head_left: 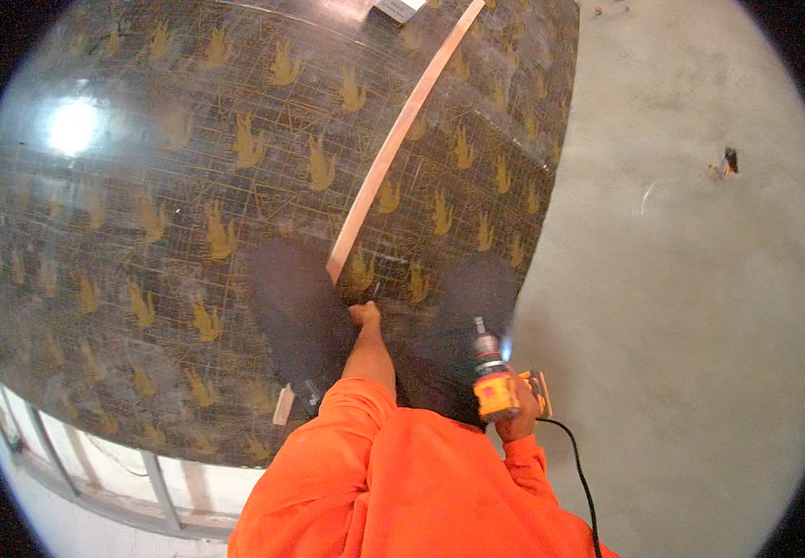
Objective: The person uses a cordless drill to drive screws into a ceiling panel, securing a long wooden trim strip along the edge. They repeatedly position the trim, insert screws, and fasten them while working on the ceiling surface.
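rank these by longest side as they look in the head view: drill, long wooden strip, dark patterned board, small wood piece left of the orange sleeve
1. dark patterned board
2. long wooden strip
3. drill
4. small wood piece

Left of the long, flat, pale wooden strip (402, 130), the dark-brown board with yellow printed figures (189, 172) leaves broad room to pass. The strip crosses any low sideways path ahead of the left hand (366, 313), which two dark-trousered legs (293, 293) hem in. Rightward, the yellow-and-black power drill (496, 397) and thin black cable (581, 460) obstruct.
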Demonstrator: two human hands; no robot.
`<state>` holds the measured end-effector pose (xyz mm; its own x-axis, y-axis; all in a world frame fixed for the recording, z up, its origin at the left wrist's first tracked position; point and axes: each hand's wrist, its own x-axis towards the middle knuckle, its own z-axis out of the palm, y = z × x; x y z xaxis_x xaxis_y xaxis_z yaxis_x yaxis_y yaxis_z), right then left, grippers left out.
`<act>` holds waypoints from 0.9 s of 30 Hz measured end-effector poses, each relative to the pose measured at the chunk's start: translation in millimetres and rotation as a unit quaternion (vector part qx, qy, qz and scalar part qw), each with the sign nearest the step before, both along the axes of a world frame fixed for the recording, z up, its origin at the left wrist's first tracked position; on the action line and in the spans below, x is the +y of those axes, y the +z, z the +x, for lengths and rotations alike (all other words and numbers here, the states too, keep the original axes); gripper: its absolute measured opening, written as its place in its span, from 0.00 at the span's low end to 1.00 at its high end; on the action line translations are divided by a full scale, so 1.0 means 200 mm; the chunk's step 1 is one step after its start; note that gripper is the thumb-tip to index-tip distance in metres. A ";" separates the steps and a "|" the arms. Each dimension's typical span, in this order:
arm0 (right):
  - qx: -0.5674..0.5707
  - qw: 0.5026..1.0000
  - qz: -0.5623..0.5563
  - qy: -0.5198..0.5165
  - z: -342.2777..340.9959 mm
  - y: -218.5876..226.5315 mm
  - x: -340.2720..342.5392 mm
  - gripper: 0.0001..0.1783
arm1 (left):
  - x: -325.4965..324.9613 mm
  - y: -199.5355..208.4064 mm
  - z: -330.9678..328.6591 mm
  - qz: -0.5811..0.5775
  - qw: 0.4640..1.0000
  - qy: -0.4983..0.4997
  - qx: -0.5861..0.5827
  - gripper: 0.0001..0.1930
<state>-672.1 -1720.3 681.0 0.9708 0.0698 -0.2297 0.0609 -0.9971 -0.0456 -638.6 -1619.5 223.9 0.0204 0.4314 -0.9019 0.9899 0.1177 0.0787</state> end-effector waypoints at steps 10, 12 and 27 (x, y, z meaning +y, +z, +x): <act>-0.082 0.957 0.240 -0.141 -0.12 0.00 -0.11 0.31 | 0.80 0.64 0.74 -0.116 0.872 -0.227 -0.418 0.15; -0.076 0.946 0.275 -0.152 -0.16 -0.05 -0.13 0.29 | 1.12 0.87 0.75 -0.009 0.814 -0.260 -0.520 0.14; 0.134 0.880 0.441 -0.114 -0.08 0.12 -0.39 0.27 | 1.70 0.72 -0.29 -0.029 0.941 -0.150 -0.301 0.17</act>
